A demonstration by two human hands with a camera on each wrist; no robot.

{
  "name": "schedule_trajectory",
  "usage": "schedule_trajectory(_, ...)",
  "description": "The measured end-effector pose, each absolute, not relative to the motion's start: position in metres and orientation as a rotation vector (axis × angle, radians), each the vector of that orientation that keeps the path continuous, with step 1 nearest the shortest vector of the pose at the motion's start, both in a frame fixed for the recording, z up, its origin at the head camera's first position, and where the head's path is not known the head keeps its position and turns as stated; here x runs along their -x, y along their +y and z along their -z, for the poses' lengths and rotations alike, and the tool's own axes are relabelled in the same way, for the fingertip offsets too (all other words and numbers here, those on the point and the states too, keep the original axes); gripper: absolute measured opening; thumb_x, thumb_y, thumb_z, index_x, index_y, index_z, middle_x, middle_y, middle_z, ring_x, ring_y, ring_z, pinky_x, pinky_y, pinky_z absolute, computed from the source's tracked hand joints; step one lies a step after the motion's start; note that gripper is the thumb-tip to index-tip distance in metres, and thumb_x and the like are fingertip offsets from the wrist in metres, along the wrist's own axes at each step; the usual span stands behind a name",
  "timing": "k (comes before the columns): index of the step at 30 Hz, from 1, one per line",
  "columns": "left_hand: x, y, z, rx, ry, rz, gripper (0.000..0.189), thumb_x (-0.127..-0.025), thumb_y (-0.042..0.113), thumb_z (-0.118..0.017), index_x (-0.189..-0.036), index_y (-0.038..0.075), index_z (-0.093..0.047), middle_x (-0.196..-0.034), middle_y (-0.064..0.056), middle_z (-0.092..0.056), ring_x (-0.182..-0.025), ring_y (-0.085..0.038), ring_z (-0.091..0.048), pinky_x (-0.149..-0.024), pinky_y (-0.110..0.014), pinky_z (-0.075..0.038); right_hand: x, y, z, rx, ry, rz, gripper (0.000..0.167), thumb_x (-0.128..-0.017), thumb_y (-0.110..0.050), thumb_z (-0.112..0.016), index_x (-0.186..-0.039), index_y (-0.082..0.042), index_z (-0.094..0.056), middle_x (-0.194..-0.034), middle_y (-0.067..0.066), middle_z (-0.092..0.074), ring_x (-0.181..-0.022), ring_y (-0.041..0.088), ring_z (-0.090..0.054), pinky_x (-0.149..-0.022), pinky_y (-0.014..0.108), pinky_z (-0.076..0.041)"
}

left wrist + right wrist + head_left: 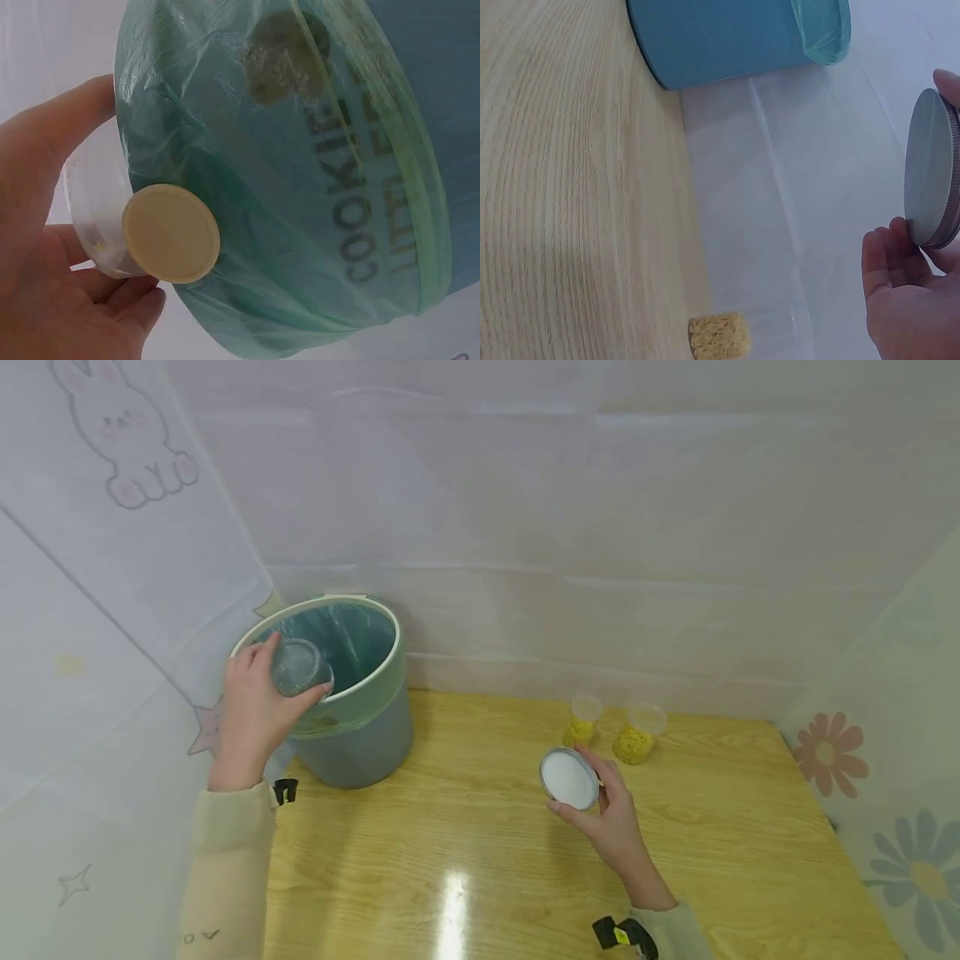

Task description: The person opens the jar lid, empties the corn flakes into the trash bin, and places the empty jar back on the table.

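Note:
My left hand (255, 710) grips a clear plastic jar (297, 667) at the rim of a blue trash bin (360, 752). The jar is tipped, its base towards the head camera and its mouth towards the bin; a few yellow specks cling inside it in the left wrist view. A translucent green bin bag (247, 195) lines the bin and folds over its outside. My right hand (615, 818) pinches a round silver screw lid (930, 169) by its edge above the table, with the white inner face showing in the head view.
Two clear containers of yellow pieces, a smaller one (580, 729) and a larger one (633, 745), stand near the back of the wooden table (465, 810). Pale sheeting (525, 510) hangs behind and at both sides. A round beige knob (171, 234) sits on the bin's side.

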State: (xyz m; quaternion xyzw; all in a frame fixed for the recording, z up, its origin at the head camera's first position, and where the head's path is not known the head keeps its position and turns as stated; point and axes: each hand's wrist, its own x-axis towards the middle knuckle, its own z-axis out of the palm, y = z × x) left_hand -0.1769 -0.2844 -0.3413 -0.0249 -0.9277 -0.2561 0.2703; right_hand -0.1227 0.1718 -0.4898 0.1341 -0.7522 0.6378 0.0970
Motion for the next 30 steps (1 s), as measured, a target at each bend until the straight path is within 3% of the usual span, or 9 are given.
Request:
schedule_trajectory(7,0.178,-0.278,0.34,0.103,-2.123,0.785,0.097,-0.075,0.025,-0.094,-0.155,0.011,-0.042,-0.143,-0.017,-0.048,-0.13,-0.037,-0.037,-0.108,-0.051,-0.032,0.122,0.173,0.491,-0.388,-2.227,-1.884,0.083,-0.078,0.004,-0.086,-0.15,-0.01,-0.049,-0.138,0.014,-0.046,-0.125,0.029,-0.043,-0.097,0.015,-0.042)
schedule_trajectory(10,0.177,-0.276,0.34,0.086,-2.11,0.798,0.093,-0.074,0.03,-0.093,-0.151,0.009,-0.046,-0.141,-0.017,-0.052,-0.129,-0.037,-0.041,-0.108,-0.051,-0.033,0.122,0.173,0.492,-0.384,-2.224,-1.886,0.082,-0.078,0.004,-0.086,-0.15,-0.009,-0.048,-0.138,0.014,-0.046,-0.125,0.027,-0.043,-0.097,0.015,-0.042)
schedule_trajectory(14,0.179,-0.273,0.342,0.042,-2.32,0.803,0.089,-0.076,0.033,-0.091,-0.146,-0.001,-0.049,-0.138,-0.025,-0.053,-0.128,-0.046,-0.042,-0.107,-0.058,-0.033,0.122,0.174,0.493,-0.387,-2.212,-1.893,0.081,-0.078,0.006,-0.085,-0.149,-0.008,-0.048,-0.139,0.015,-0.046,-0.125,0.026,-0.042,-0.097,0.015,-0.041)
schedule_trajectory(17,0.181,-0.273,0.344,0.043,-2.346,0.81,0.089,-0.076,0.03,-0.091,-0.147,-0.001,-0.047,-0.14,-0.024,-0.052,-0.13,-0.046,-0.04,-0.107,-0.06,-0.032,0.122,0.174,0.492,-0.394,-2.212,-1.89,0.081,-0.078,0.005,-0.085,-0.149,-0.007,-0.048,-0.139,0.015,-0.046,-0.126,0.026,-0.041,-0.098,0.015,-0.041)
schedule_trajectory(28,0.182,-0.26,0.337,0.071,-1.859,0.837,0.084,-0.072,0.028,-0.093,-0.144,0.014,-0.052,-0.142,0.003,-0.052,-0.129,-0.021,-0.04,-0.107,-0.036,-0.032,0.12,0.177,0.492,-0.36,-2.235,-1.893,0.081,-0.079,0.003,-0.085,-0.15,-0.008,-0.047,-0.139,0.015,-0.045,-0.128,0.029,-0.041,-0.099,0.014,-0.04)
schedule_trajectory(30,0.182,-0.26,0.336,0.071,-1.842,0.834,0.084,-0.072,0.028,-0.093,-0.143,0.013,-0.052,-0.142,0.002,-0.052,-0.129,-0.022,-0.041,-0.108,-0.037,-0.032,0.12,0.176,0.492,-0.359,-2.236,-1.891,0.081,-0.079,0.003,-0.085,-0.15,-0.008,-0.047,-0.139,0.015,-0.045,-0.127,0.028,-0.041,-0.099,0.014,-0.04)
